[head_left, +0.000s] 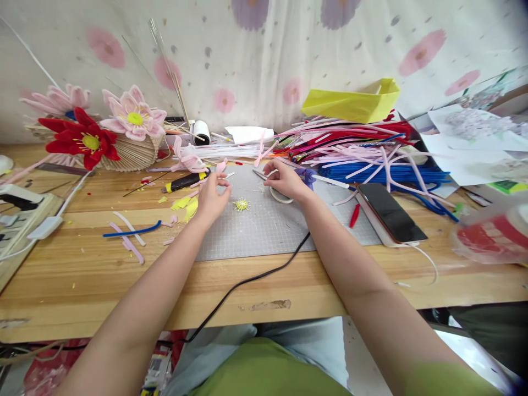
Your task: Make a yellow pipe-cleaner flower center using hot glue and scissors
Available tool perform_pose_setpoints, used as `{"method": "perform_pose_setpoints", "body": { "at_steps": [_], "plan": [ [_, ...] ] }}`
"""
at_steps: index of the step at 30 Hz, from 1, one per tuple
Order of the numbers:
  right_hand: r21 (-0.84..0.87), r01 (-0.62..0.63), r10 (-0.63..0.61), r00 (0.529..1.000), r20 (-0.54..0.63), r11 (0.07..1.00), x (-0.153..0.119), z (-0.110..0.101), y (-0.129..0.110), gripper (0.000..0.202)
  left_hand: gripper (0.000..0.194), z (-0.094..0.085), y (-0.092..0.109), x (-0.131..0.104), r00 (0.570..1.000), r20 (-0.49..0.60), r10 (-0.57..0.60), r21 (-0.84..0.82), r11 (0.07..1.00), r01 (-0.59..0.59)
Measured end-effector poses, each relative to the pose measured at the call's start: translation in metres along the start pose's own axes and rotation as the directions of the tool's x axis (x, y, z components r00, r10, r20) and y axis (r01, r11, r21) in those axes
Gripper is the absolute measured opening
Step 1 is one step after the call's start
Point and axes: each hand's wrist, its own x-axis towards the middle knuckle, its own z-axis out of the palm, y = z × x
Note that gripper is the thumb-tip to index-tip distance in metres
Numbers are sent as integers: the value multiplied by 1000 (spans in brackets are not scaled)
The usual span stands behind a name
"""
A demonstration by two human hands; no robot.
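Over the left part of the grey cutting mat, my left hand has its fingers curved and apart, close to a small white piece. My right hand is closed on a pair of scissors, whose metal blades point up and left. Between the hands lies a small yellow spiky flower centre. A pale ring-shaped item shows under my right hand; part of it is hidden. Just behind my right wrist is a blue-purple tool.
Pipe cleaners are piled at the back right, near a phone and a plastic cup. Fuzzy flowers stand at the back left. A black cable crosses the front edge; a power strip sits left.
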Motion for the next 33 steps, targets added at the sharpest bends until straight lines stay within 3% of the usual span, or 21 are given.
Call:
{"method": "perform_pose_setpoints", "body": {
  "at_steps": [3,6,11,15,19,22,25,29,33],
  "plan": [
    [84,25,-27,999,20,996,1,0,5,29,37,10,24,11,975,215,56,-8,998,-56],
    [134,29,-33,999,29,991,2,0,11,29,44,24,39,17,948,312,67,10,997,-73],
    [187,44,-51,998,34,981,4,0,16,29,35,41,44,20,949,309,-64,4,998,67],
    [164,52,-58,998,30,985,4,1,15,29,26,44,43,21,964,255,-77,-35,995,88],
    [-59,86,-86,996,3,995,2,1,13,22,28,37,39,20,977,208,-39,-4,999,41],
    [-298,139,-148,989,-7,944,-1,2,12,18,31,22,31,17,983,172,59,79,994,-74],
    [-433,208,-223,975,18,877,-3,4,12,20,32,4,19,10,975,131,178,180,963,-200],
    [-459,226,-257,966,-7,859,-3,9,10,18,34,-11,2,-6,951,147,273,269,914,-304],
    [-400,146,-231,957,-173,905,-3,12,7,17,35,-11,-11,-22,925,183,332,320,870,-375]
  ]
}}
